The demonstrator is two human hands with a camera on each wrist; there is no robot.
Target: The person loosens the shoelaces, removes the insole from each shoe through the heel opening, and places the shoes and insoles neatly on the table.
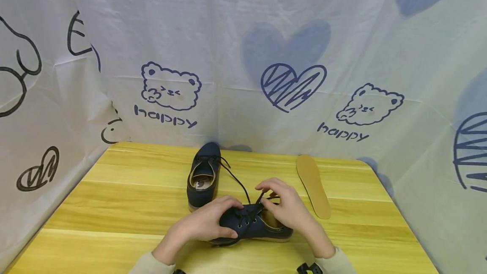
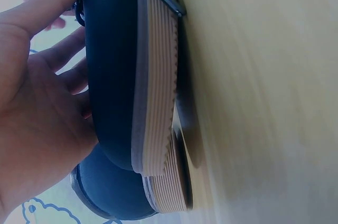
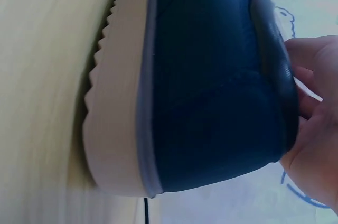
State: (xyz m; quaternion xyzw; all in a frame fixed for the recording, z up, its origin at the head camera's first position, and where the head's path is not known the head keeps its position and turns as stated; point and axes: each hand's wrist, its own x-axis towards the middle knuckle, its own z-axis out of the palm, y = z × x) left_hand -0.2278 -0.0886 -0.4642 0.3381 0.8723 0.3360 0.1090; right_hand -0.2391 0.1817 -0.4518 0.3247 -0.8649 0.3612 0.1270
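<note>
A dark blue shoe (image 1: 272, 234) lies sideways near the front of the table, toe to the left and opening to the right. My left hand (image 1: 205, 222) grips its toe end, thumb on the near side and fingers over the far side. Above the shoe's opening, my right hand (image 1: 287, 206) pinches a black shoelace (image 1: 260, 198) between thumb and finger. One lace end hangs along the near side, its tip (image 2: 168, 1) resting by the ribbed sole in the left wrist view. The shoe's heel (image 3: 216, 113) fills the right wrist view, with the right hand (image 3: 317, 123) beside the collar.
A matching shoe (image 1: 195, 200) stands behind to the left, toe pointing away, its lace (image 1: 237, 180) trailing toward the front shoe. To the right lies a tan insole (image 1: 313, 187) on the wooden table (image 1: 114, 206). A printed white cloth (image 1: 236, 45) hangs behind.
</note>
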